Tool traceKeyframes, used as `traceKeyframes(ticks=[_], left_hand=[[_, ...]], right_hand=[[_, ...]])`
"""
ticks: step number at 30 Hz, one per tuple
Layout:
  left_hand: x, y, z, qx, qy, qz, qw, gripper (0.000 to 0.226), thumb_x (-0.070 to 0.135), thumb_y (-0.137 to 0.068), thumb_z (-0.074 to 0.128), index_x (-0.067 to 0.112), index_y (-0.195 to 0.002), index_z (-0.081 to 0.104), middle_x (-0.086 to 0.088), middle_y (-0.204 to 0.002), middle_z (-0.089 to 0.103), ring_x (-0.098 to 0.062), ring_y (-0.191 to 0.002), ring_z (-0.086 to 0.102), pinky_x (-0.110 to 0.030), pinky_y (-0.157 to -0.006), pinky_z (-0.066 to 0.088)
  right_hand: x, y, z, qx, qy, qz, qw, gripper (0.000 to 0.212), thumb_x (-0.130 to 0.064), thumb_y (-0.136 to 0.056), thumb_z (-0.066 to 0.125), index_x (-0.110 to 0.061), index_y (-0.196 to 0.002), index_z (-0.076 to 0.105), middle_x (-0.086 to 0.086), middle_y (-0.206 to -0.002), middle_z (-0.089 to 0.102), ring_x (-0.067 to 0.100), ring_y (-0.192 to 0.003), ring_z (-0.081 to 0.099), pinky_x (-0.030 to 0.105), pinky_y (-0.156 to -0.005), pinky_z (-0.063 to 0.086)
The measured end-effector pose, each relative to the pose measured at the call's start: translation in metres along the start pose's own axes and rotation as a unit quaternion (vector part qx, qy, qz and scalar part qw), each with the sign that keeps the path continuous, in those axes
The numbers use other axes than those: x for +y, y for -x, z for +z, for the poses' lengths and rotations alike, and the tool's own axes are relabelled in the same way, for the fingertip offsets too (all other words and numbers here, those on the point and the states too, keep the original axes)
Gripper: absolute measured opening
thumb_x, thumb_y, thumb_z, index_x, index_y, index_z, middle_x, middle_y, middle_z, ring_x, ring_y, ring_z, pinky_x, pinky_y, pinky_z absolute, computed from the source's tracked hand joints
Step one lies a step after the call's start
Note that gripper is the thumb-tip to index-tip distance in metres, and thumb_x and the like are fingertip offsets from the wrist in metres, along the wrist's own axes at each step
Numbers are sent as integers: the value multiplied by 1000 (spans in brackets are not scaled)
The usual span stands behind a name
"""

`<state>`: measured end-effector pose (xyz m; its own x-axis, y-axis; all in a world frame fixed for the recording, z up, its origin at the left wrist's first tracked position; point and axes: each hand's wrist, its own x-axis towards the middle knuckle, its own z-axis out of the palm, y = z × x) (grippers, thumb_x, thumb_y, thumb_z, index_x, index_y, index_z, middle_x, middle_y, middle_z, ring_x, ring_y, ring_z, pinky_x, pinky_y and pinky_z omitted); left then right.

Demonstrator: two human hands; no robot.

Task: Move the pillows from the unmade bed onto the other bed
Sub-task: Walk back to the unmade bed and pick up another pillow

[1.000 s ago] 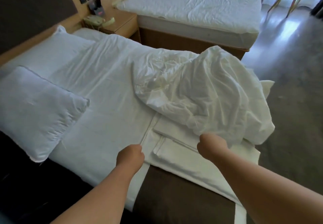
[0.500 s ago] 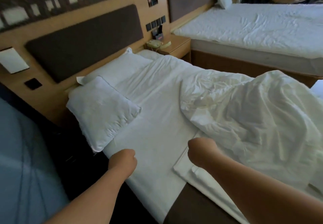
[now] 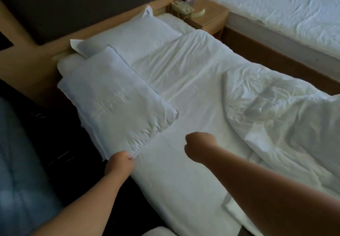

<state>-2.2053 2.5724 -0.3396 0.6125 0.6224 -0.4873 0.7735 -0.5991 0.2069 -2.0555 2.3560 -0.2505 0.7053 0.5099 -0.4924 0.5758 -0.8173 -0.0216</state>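
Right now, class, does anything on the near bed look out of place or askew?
Yes. The duvet is bunched in a crumpled heap on the right side, baring the sheet. The nearer pillow lies skewed, overhanging the bed's left edge, where the left hand touches its corner.

Near pillow (image 3: 117,103) lies on the left part of the unmade bed (image 3: 184,171), overhanging its left edge. Far pillow (image 3: 132,33) lies behind it, against the headboard (image 3: 73,1), the near pillow overlapping its near end. Duvet (image 3: 276,125) is bunched on the right part of the bed. Nightstand (image 3: 211,17) stands between the two beds at the far end, with a phone (image 3: 182,9) on it. Other bed (image 3: 285,11) lies far right. Left hand (image 3: 119,164) touches the near pillow's near corner; right hand (image 3: 199,146) is over the sheet, right of that pillow
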Motion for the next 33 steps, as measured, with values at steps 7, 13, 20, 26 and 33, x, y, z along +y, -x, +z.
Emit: traceKeyframes(ticks=[7,13,20,26,33], left_hand=[[-55,-76,-26,0,50,-77,996,21,18,-88,55,1,-96,64,-25,-108,68,-40,-100,65,-39,-82,52],[-51,-66,-36,-28,49,-69,996,20,19,-86,50,0,-88,57,-22,-102,65,-38,-98,64,-38,-79,51],[-65,-26,-73,37,43,-63,996,24,30,-86,55,12,-71,51,-10,-77,61,-32,-73,58,-32,-57,38],[-89,-43,-104,61,0,-58,996,24,23,-88,55,16,-67,45,-3,-69,53,-22,-63,51,-29,-54,37],[-118,-195,-118,-41,183,-113,976,26,31,-96,51,6,-94,61,-19,-108,66,-35,-93,63,-35,-76,51]], right_hand=[[-68,-94,-23,-12,6,-12,1000,14,-23,-95,45,-22,-84,54,-4,-93,64,23,-86,64,28,-65,41],[-84,-106,-25,-23,5,-12,1000,21,-27,-95,45,-22,-76,51,-5,-85,59,21,-78,58,29,-67,42],[-78,-87,-39,16,-16,-38,999,18,-21,-94,45,-21,-79,54,-6,-86,58,20,-81,55,26,-69,41],[-83,-98,-42,23,-12,-23,999,18,-20,-92,45,-21,-87,63,-8,-82,55,20,-88,58,28,-79,37],[-142,-206,-83,26,-22,27,999,21,-19,-92,44,-22,-71,42,-7,-76,50,20,-76,56,26,-55,36]])
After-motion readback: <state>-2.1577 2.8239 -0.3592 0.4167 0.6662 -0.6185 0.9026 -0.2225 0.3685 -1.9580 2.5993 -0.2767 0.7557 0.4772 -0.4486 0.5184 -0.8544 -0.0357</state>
